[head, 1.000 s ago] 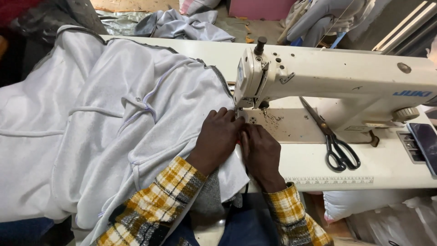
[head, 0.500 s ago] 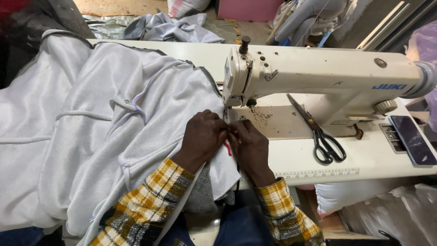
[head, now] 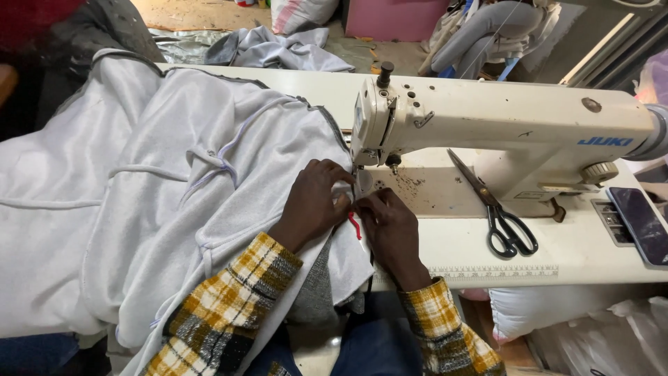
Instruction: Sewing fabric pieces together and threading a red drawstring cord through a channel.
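Grey fleece garment [head: 160,209] spreads over left half of sewing table [head: 584,257], its near edge gathered at the needle of the cream sewing machine [head: 501,118]. Left hand [head: 316,202] pinches the fabric edge; right hand [head: 390,226] presses it flat, fingers curled on cloth beside a small red piece [head: 355,226] (can't tell what). Risk, as I judge: fingertips sit very near the needle; a slip could catch them. Right: black scissors [head: 504,219], dark phone [head: 640,223]. No containers seen
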